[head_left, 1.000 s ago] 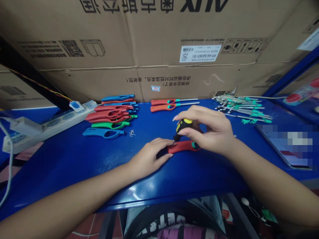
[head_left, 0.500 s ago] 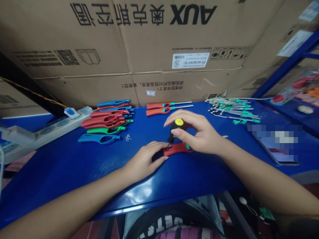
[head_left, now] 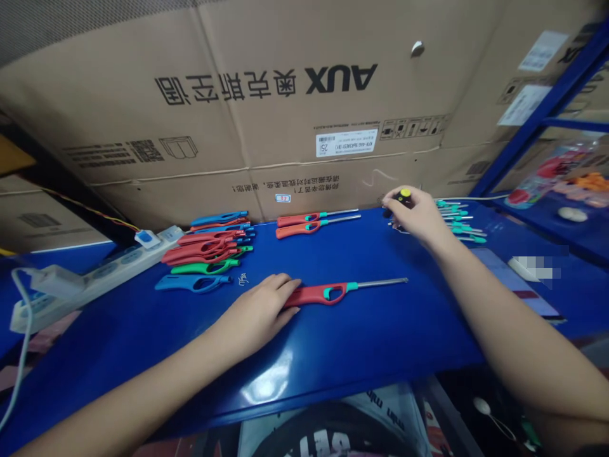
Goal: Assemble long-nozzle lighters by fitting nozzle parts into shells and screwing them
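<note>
My left hand (head_left: 264, 311) rests on the blue table, its fingers and thumb closed around the handle end of a red long-necked lighter (head_left: 340, 296). The lighter lies flat, with a teal trigger and a metal rod pointing right. My right hand (head_left: 421, 216) is raised at the back right, gripping a short black screwdriver (head_left: 402, 198) with a yellow cap; its tip cannot be made out. Behind that hand, partly hidden, lies a heap of metal rods with teal parts (head_left: 459, 222). Tiny screws (head_left: 242, 279) sit left of the lighter, near a blue handle shell (head_left: 190, 282).
Red, green and blue handle shells (head_left: 209, 254) are stacked at the left beside a white power strip (head_left: 111, 270). Two assembled lighters (head_left: 297, 230) lie at the back, against a cardboard wall (head_left: 266, 146). A flat screen device (head_left: 516, 285) is at the right.
My right hand has lifted the screwdriver off the red lighter and carried it to the back right. My left hand still holds the lighter, whose rod now shows fully. The view has shifted.
</note>
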The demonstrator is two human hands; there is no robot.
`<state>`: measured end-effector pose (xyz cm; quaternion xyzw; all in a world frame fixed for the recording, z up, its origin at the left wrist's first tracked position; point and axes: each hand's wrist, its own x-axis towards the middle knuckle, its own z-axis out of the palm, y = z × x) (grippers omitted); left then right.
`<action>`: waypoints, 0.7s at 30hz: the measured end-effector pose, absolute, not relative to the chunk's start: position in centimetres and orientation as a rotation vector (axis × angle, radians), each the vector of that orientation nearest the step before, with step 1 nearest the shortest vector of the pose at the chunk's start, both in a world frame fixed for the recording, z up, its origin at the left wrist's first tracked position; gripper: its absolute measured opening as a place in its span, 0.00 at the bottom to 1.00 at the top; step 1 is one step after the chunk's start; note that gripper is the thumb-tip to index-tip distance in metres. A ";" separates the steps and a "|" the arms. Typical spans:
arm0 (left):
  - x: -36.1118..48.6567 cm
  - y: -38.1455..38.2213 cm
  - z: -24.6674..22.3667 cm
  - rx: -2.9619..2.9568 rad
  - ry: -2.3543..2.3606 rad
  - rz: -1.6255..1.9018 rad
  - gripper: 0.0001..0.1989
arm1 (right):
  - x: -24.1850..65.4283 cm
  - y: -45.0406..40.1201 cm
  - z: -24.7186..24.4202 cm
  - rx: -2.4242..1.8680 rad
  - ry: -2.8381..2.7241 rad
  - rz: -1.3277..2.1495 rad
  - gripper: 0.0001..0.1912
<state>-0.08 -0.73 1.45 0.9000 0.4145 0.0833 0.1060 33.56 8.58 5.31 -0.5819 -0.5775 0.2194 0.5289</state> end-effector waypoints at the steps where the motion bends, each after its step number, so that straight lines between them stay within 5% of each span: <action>1: 0.1 -0.4 1.5 2.661 1.227 0.232 0.18 | 34.2 8.7 5.2 -1.466 -1.433 0.502 0.05; 5: -0.1 2.3 2.6 2.641 1.161 0.199 0.12 | 35.5 9.1 4.7 -1.790 -1.712 0.284 0.09; 12: -2.3 10.0 6.6 2.637 1.317 0.289 0.17 | 36.2 9.5 3.5 -2.052 -1.905 0.159 0.20; 21: -0.1 16.1 4.9 2.639 1.468 0.458 0.15 | 34.6 9.1 2.0 -2.217 -2.047 0.206 0.19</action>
